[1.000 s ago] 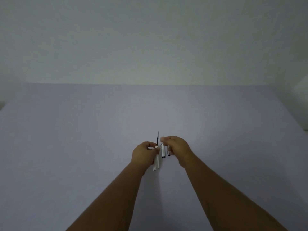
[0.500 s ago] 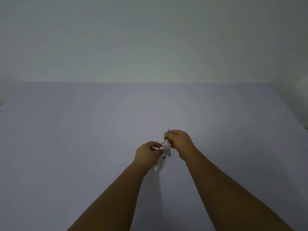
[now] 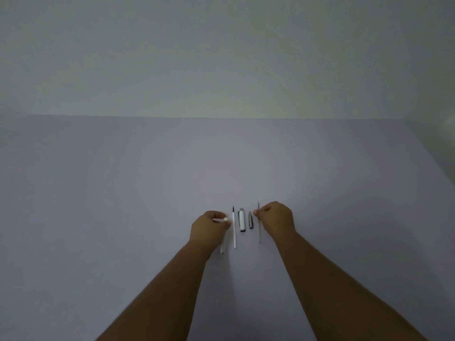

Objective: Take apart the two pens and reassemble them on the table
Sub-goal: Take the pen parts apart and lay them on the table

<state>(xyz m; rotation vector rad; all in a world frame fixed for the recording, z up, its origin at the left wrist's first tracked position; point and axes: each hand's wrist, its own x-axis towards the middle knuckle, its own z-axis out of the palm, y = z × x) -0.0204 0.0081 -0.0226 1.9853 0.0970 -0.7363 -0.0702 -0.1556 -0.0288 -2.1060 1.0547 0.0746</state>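
Both hands have drawn apart since the earlier frames, when they worked close together over a tight cluster of pen parts; the parts now lie spread in a row between them. Nearest the camera, two bare forearms reach forward over the pale counter [image 3: 98,217]. At the left of the row, the left hand [image 3: 209,228] pinches the upper end of a white barrel [image 3: 223,244], whose lower end shows below the palm and seems to rest on the counter. Just beside it lies a white refill [image 3: 234,232], dark tip pointing away. Next comes a short white cap section [image 3: 242,220] with metal ends, then a small dark tapered tip piece [image 3: 251,219]. At the right, the right hand [image 3: 275,219] closes finger and thumb on a thin, pale second refill [image 3: 259,230] near its far end; whether that refill touches the counter cannot be told. All five pieces run roughly parallel, near one another but apart. Beyond them the counter stretches bare to a plain wall.

Judged from this layout, disassembly looks complete or close to it: both refills are out, and no assembled pen is visible. Only five pieces can be made out, so some parts may be hidden by the hands. Reassembly of both pens appears to remain.
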